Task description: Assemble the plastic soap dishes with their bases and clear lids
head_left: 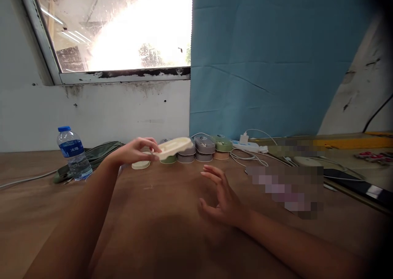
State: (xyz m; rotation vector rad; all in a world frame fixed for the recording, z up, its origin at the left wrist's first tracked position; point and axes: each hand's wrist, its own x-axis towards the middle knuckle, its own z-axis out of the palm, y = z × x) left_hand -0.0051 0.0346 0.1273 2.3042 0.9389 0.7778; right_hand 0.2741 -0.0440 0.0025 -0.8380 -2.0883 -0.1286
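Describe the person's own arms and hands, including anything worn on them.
The left hand and right hand are slim-fingered and ungloved. No sleeve shows on the left forearm or right forearm, and no watch or cable is visible on either.

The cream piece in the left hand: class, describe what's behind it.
Behind the cream piece, a green case shows, grey cases to its right; what sits above the green one is mostly covered.

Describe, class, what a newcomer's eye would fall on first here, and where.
Probably the glaring window at upper left, beside the big blue sheet to its right. Below, the left hand holds up a cream piece near a row of small boxes, while the empty right hand is loosely open.
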